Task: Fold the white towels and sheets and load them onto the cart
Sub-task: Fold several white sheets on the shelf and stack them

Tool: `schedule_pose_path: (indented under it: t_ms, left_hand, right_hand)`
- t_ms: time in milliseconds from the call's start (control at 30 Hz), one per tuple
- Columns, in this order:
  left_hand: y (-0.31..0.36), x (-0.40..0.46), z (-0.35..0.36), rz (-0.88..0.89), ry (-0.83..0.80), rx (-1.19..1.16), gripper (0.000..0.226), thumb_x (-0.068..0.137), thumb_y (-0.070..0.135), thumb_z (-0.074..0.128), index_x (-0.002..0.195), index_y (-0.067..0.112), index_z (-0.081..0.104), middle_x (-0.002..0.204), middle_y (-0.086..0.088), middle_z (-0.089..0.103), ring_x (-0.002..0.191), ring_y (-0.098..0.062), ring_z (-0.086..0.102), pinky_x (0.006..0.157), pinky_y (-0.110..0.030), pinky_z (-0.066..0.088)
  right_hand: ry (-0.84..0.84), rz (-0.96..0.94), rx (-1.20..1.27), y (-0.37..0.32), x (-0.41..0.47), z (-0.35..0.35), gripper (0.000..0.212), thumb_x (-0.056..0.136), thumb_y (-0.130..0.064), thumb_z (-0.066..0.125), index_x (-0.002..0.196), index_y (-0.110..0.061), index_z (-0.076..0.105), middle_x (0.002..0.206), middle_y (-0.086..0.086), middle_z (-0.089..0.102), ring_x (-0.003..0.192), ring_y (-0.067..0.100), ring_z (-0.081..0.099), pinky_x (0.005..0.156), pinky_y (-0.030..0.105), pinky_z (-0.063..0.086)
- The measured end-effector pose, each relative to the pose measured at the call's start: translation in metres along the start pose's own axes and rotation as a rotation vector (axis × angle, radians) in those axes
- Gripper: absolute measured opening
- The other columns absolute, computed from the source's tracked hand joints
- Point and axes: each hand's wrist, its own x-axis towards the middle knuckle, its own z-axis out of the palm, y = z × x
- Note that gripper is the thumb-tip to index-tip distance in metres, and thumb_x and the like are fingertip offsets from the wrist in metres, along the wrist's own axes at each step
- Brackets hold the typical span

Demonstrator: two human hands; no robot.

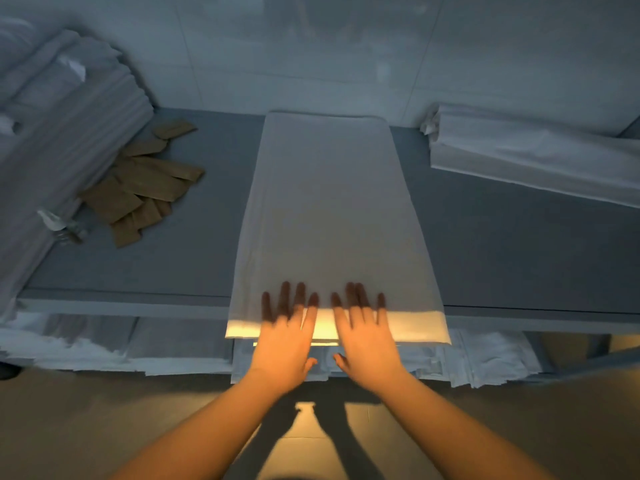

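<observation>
White folded cotton sheet (332,216) runs lengthwise straight away from both flat, open-fingered hands, left hand (287,330) and right hand (363,330) pressing its near end equally close.

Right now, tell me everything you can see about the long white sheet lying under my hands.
The folded white sheet is a long, smooth strip of several layers of plain cloth. It lies flat across the grey table, its far end near the wall and its near end overhanging the table's front edge. The left hand and right hand rest flat on the near end, fingers spread. Warm light falls on that edge.
</observation>
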Motion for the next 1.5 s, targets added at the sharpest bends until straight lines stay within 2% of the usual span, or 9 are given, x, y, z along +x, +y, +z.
schedule_pose_path:
  t_ms: [133,233,367,533,667,800,900,1167,1500]
  left_hand:
    - [0.018,0.016,-0.010,-0.091,0.000,0.010,0.062,0.085,0.012,0.055,0.143,0.009,0.036,0.121,-0.012,0.054,0.114,-0.028,0.056,0.100,-0.050,0.041]
    - [0.006,0.011,-0.012,0.003,0.129,0.084,0.059,0.050,0.000,0.077,0.108,0.013,0.070,0.084,-0.011,0.066,0.066,-0.029,0.069,0.057,-0.045,0.058]
    - [-0.033,0.000,-0.003,-0.014,0.309,0.153,0.094,0.052,-0.016,0.059,0.139,0.014,0.042,0.131,-0.032,0.052,0.121,-0.048,0.050,0.093,-0.071,0.037]
    - [-0.058,-0.011,-0.007,-0.045,0.281,0.005,0.092,0.041,-0.027,0.070,0.128,0.003,0.059,0.126,-0.025,0.059,0.110,-0.047,0.059,0.083,-0.057,0.053]
    - [-0.066,-0.014,-0.015,-0.050,0.322,-0.026,0.084,0.040,-0.029,0.072,0.117,0.002,0.067,0.119,-0.019,0.065,0.102,-0.040,0.065,0.081,-0.051,0.056]
    - [-0.068,-0.025,-0.023,-0.036,0.167,-0.051,0.077,0.080,-0.014,0.054,0.147,0.017,0.036,0.150,-0.005,0.040,0.138,-0.029,0.037,0.115,-0.046,0.026]
    - [-0.072,-0.041,-0.023,-0.014,0.091,-0.157,0.077,0.087,-0.007,0.043,0.150,0.033,0.023,0.153,0.006,0.034,0.144,-0.019,0.023,0.117,-0.036,0.014]
    - [-0.079,-0.083,-0.038,0.081,0.184,-0.610,0.065,0.082,-0.017,0.044,0.133,0.021,0.056,0.145,0.003,0.044,0.143,-0.019,0.028,0.118,-0.027,0.006]
    - [-0.040,-0.133,-0.111,-0.155,0.617,-0.811,0.050,0.084,-0.015,0.048,0.114,0.019,0.071,0.112,-0.008,0.069,0.103,-0.033,0.060,0.094,-0.044,0.046]
  right_hand:
    - [0.131,0.008,0.052,-0.032,0.020,-0.002,0.044,0.060,-0.022,0.074,0.104,-0.016,0.069,0.088,0.000,0.067,0.081,0.019,0.063,0.085,0.036,0.051]
    - [0.205,0.001,0.013,-0.015,0.020,0.007,0.045,0.061,-0.017,0.071,0.106,-0.011,0.071,0.090,0.003,0.071,0.079,0.021,0.067,0.080,0.035,0.055]
    - [0.256,0.149,-0.030,0.044,0.001,0.017,0.054,0.072,0.009,0.041,0.124,0.011,0.055,0.126,0.029,0.057,0.114,0.040,0.059,0.097,0.049,0.048]
    - [0.199,0.168,0.005,0.087,-0.018,0.020,0.071,0.059,0.020,0.064,0.129,0.011,0.051,0.131,0.028,0.054,0.120,0.040,0.055,0.105,0.049,0.040]
    - [0.113,0.206,0.100,0.089,-0.023,0.011,0.075,0.074,0.019,0.051,0.144,0.002,0.031,0.150,0.018,0.036,0.140,0.030,0.034,0.118,0.042,0.016]
    - [0.038,0.200,0.181,0.094,-0.036,-0.005,0.075,0.079,0.016,0.042,0.148,-0.010,0.029,0.155,0.006,0.029,0.145,0.018,0.020,0.119,0.033,0.004]
    - [0.046,0.214,0.238,0.099,-0.052,-0.014,0.079,0.076,0.019,0.038,0.145,-0.019,0.036,0.153,-0.002,0.034,0.142,0.015,0.026,0.118,0.028,0.009]
    - [0.045,0.314,0.481,0.100,-0.110,-0.028,0.069,0.088,0.013,0.034,0.138,-0.032,0.048,0.151,-0.008,0.035,0.143,0.017,0.027,0.111,0.026,0.024]
    - [0.550,0.389,0.799,0.096,-0.159,-0.075,0.042,0.085,0.014,0.049,0.111,-0.010,0.070,0.116,0.008,0.067,0.106,0.029,0.062,0.093,0.039,0.050]
